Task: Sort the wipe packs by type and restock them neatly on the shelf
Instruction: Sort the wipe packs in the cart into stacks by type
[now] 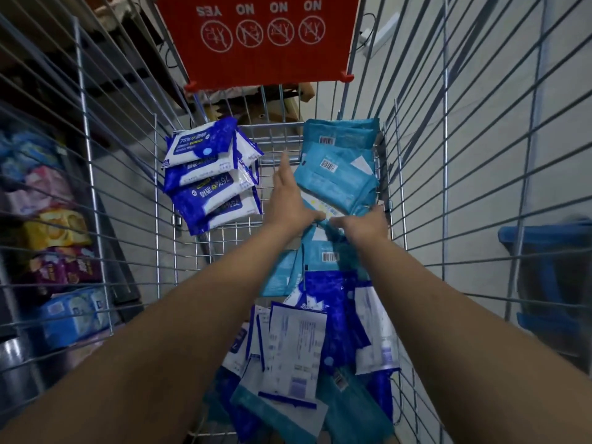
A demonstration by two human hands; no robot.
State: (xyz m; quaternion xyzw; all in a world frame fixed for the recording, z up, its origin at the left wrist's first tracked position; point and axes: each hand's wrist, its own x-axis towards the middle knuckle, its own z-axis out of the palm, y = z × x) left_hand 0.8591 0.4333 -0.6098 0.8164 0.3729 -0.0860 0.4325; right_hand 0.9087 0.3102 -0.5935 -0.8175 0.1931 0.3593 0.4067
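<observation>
In the wire cart (272,124), the teal packs (339,174) stood stacked in the far right corner and the blue-and-white packs (208,181) in the far left, well apart. The left hand (288,197) lay with straight fingers against the left side of the teal stack. The right hand (365,224) curled round its near edge. Mixed packs (307,347) lay nearer to the person.

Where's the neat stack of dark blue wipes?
In the head view, the dark blue stack sits at the far left of the cart, across from the light blue stack and below the red sign.
</observation>
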